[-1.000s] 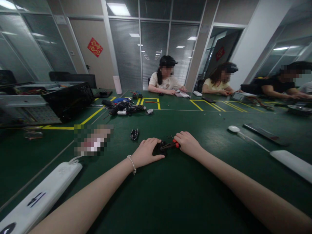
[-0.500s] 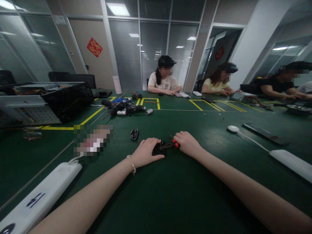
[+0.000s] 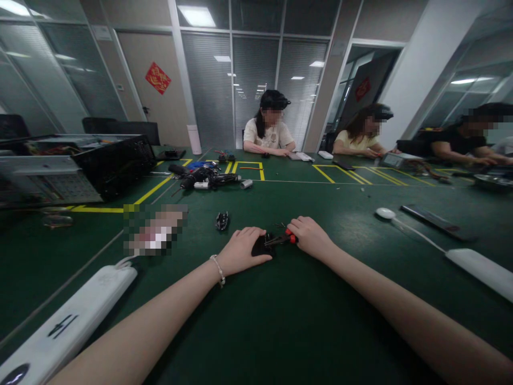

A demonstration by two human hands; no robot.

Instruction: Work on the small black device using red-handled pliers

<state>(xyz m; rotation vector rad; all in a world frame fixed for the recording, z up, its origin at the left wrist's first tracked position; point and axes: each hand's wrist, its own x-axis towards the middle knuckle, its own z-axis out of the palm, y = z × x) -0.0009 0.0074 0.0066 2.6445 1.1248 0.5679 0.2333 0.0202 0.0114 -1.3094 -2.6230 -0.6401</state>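
- Our left hand (image 3: 240, 248) is resting low over the green table (image 3: 280, 315), and its grip is holding a small black part (image 3: 258, 246) between the thumb on the near side and the fingers on the far side.
- Our right hand (image 3: 310, 235) is gripping the red handles of the pliers (image 3: 291, 236), whose dark nose is pointing left and meeting the black part; we are not making out whether the jaws are biting on it.
- We are wearing a pale bracelet (image 3: 217, 271) on the left wrist.
- Beyond the left hand, a black-and-silver piece (image 3: 222, 220) is lying apart on the table.
- Farther off, a heap of dark cables and tools (image 3: 200, 174) is lying near an opened computer case (image 3: 116, 166).
- A white power strip (image 3: 74, 318) is lying beside our left forearm, and a white block (image 3: 479, 266) is trailing a cable at the right.
- Across the table, a person in a cream top (image 3: 267, 133) is sitting.
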